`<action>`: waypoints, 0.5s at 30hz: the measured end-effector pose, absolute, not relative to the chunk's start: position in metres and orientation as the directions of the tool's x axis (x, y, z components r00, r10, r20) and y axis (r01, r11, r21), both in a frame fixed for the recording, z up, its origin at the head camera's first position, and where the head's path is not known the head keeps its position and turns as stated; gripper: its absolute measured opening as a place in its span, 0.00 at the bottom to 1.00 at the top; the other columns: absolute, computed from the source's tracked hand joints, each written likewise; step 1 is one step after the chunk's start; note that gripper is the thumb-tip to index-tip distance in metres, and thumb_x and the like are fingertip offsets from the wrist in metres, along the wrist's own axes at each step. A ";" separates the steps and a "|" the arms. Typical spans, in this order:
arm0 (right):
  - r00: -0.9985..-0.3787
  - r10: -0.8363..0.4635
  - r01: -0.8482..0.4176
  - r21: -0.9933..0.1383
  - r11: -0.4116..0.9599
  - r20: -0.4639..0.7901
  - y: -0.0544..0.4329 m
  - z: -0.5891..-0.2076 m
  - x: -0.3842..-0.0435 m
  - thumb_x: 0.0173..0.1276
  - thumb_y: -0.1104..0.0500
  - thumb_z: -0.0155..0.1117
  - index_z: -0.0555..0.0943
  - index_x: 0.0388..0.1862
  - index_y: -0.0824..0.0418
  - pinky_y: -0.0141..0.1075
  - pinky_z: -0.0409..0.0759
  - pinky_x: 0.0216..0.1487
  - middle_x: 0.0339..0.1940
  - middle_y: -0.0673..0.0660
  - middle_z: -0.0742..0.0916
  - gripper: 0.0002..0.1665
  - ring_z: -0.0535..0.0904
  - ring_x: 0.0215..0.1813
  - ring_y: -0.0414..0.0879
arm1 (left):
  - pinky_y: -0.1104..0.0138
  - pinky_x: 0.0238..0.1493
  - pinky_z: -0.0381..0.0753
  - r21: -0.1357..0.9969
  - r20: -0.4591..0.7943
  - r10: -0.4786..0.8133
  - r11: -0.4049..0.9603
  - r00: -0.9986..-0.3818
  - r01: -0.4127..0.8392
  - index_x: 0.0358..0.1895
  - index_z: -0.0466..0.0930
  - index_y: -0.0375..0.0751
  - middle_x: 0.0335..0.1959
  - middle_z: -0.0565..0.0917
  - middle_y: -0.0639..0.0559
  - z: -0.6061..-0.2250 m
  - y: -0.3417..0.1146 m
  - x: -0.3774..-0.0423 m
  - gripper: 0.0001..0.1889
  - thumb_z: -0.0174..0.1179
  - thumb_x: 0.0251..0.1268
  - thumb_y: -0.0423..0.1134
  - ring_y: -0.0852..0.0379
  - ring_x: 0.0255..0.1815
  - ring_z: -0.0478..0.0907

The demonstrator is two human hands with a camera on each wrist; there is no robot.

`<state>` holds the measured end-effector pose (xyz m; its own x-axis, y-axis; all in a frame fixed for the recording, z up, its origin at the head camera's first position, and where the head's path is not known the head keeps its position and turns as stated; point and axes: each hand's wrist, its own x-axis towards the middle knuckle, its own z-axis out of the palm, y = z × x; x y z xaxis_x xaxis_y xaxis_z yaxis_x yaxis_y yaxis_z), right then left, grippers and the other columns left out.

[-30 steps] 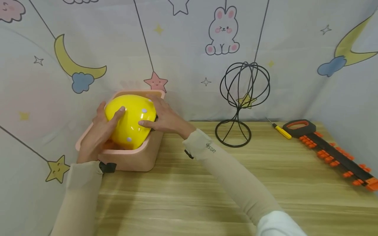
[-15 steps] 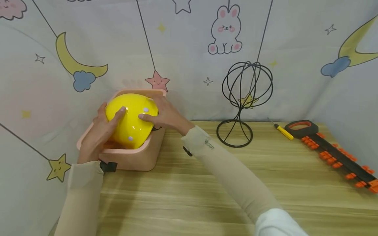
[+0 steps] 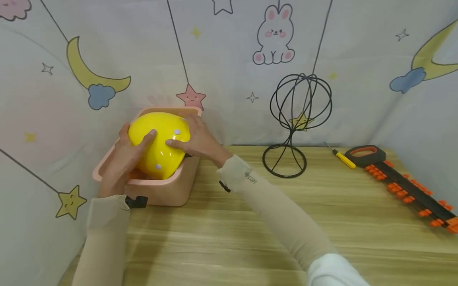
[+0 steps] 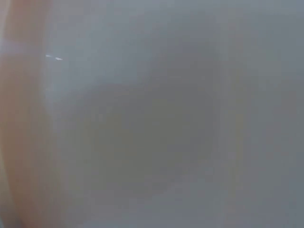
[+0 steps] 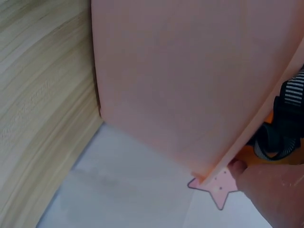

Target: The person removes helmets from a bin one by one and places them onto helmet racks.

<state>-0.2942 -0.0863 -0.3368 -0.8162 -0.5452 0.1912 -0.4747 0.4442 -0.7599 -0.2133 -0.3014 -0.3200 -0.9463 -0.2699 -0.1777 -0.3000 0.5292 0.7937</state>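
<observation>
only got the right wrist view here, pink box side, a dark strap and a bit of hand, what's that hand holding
Observer: The right hand holds a yellow helmet; the head view shows pale dots on its shell.

Operator: is the left hand on it too

Observer: Yes, it grips the side opposite the right hand.

Operator: anything standing on the table next to the box

Observer: A black wire stand stands upright to the right of the box, with nothing on it.
</observation>
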 end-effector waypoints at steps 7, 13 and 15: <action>-0.828 -0.526 -0.454 -0.781 0.429 0.193 -0.090 -0.340 -0.289 0.66 0.33 0.71 0.53 0.89 0.45 0.53 0.76 0.79 0.87 0.56 0.59 0.60 0.66 0.79 0.54 | 0.40 0.78 0.74 0.817 -0.143 -0.274 0.510 -0.951 -0.270 0.86 0.18 0.66 0.87 0.50 0.35 -0.323 -0.299 -0.212 0.64 0.51 0.63 0.84 0.35 0.78 0.67; -0.822 -0.522 -0.476 -0.776 0.413 0.227 -0.091 -0.341 -0.287 0.67 0.35 0.71 0.52 0.90 0.43 0.49 0.78 0.77 0.86 0.57 0.59 0.59 0.68 0.77 0.54 | 0.40 0.78 0.74 0.818 -0.106 -0.286 0.519 -0.953 -0.247 0.87 0.20 0.66 0.86 0.51 0.36 -0.321 -0.295 -0.211 0.62 0.53 0.66 0.81 0.36 0.77 0.67; -0.809 -0.520 -0.507 -0.772 0.384 0.273 -0.091 -0.341 -0.286 0.67 0.36 0.72 0.54 0.89 0.43 0.45 0.80 0.76 0.86 0.56 0.59 0.57 0.69 0.76 0.53 | 0.39 0.79 0.73 0.807 -0.069 -0.295 0.545 -0.953 -0.227 0.87 0.20 0.66 0.87 0.49 0.37 -0.318 -0.293 -0.210 0.60 0.53 0.69 0.79 0.35 0.79 0.64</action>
